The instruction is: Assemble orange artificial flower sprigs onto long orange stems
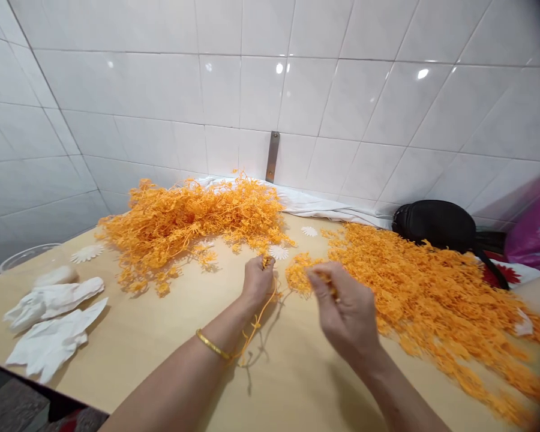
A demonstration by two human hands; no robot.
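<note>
My left hand (pixel 257 284), a gold bangle on its wrist, is closed round a thin orange plastic stem (pixel 255 324) whose tail hangs down past the wrist. Beside it, my right hand (pixel 348 312) is closed with small orange pieces between thumb and fingers; blur hides their exact shape. A small cluster of orange plastic pieces (pixel 299 275) lies just behind the right hand. Behind the left hand rises a bushy heap of branched orange stems (pixel 198 219). Loose orange plastic pieces (pixel 400 282) spread thickly over the table's right side.
White petal-shaped discs (pixel 309 231) lie on the wooden table (pixel 175 354). Crumpled white tissues (pixel 56 336) are at the left, near a clear plastic tub (pixel 24 257). At the back right stand a black bag (pixel 436 223) and a purple bag (pixel 533 225). A tiled wall (pixel 234 90) closes off the back.
</note>
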